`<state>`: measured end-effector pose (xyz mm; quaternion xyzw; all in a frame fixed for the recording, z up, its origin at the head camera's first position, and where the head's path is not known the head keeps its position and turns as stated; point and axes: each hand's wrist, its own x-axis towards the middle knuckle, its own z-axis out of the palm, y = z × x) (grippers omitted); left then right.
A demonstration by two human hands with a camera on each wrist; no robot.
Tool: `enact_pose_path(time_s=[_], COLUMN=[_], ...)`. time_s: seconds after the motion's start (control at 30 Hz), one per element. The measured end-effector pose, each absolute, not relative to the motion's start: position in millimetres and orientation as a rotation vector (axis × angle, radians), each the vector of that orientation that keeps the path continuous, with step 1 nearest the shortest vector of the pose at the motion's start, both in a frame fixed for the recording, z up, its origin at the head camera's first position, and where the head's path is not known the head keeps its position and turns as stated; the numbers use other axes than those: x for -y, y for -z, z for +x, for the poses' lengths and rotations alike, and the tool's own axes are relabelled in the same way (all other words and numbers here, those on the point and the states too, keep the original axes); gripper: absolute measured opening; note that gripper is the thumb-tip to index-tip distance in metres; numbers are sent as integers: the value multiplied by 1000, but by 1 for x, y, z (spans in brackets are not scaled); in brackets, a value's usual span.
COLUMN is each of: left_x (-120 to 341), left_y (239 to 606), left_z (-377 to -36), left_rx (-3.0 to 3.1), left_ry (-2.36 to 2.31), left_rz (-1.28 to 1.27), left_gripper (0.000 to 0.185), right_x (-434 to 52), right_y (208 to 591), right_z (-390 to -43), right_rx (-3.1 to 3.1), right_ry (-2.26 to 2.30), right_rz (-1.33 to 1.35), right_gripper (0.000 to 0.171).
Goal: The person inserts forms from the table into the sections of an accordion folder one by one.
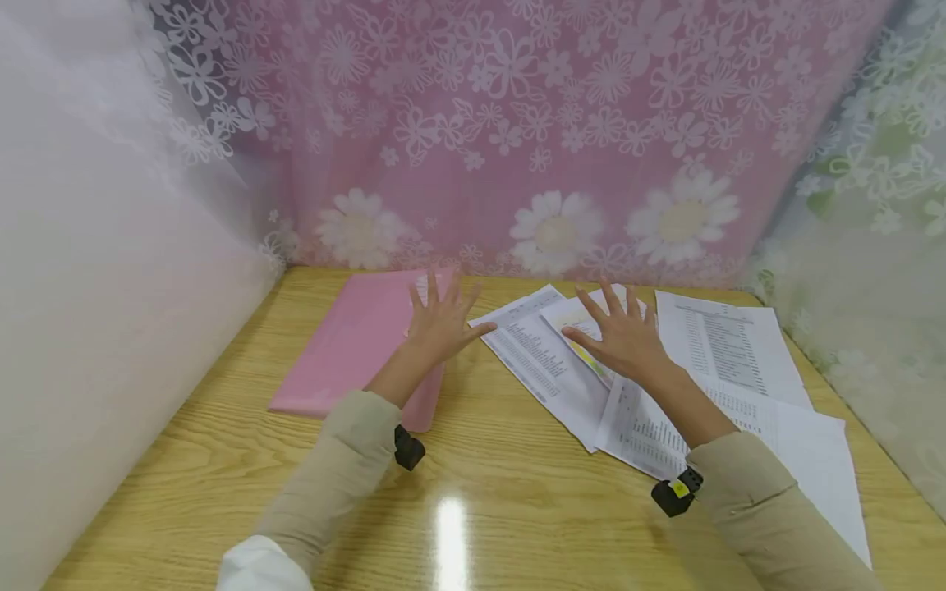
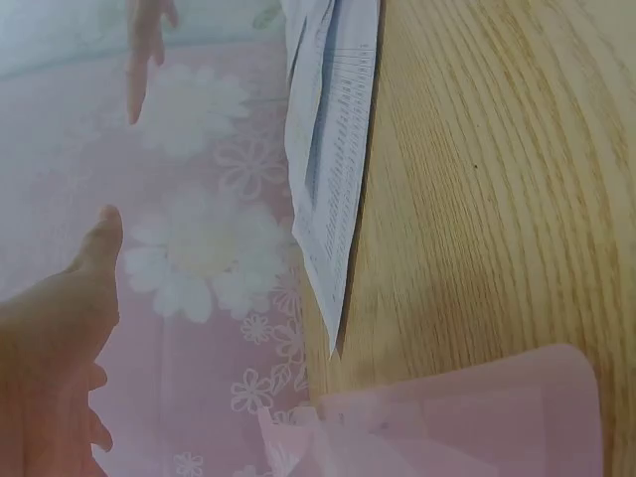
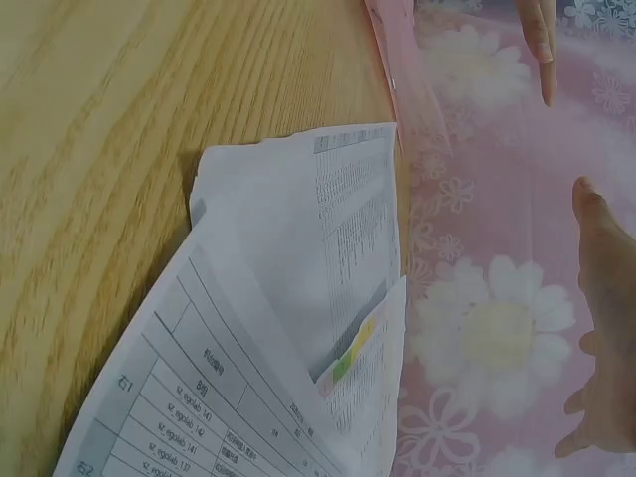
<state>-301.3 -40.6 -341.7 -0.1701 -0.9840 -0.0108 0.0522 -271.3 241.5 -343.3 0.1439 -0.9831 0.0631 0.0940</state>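
Observation:
My left hand (image 1: 438, 324) is held up with its fingers spread, overlapping the right edge of a pink folder (image 1: 355, 336) in the head view. Nothing is in its grasp. The right hand (image 1: 624, 338), fingers also spread, hovers over several printed sheets and holds nothing. Below it lies a sheet with a yellow and green patch (image 1: 584, 355), partly hidden by the hand. Beside that, a printed sheet (image 1: 543, 361) lies slanted toward the folder. In the right wrist view, the sheets (image 3: 268, 229) overlap one another, with table rows printed on the nearest one.
More printed sheets (image 1: 732, 345) spread along the right side of the wooden table (image 1: 502, 509). A pink flowered curtain (image 1: 473, 164) hangs behind the table's back edge. Pale sheeting (image 1: 111, 246) bounds the left side, and a flowered one (image 1: 879, 328) the right.

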Motion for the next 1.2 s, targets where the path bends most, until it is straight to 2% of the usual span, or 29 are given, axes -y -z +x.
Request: enact_pose_path(time_s=[0.57, 0.93, 1.2], left_x=[97, 127, 131], left_y=[338, 370, 386], left_z=[-270, -251, -243], left_rx=[2953, 2925, 2895], left_ry=[46, 107, 24], left_rz=[-514, -592, -637], left_gripper=[72, 72, 72], right_x=[-202, -161, -131], right_y=[351, 377, 393], right_z=[-254, -248, -243], right_rx=[2887, 2831, 2847], right_ry=[-190, -232, -310], right_rz=[547, 663, 721], right_gripper=[77, 73, 73])
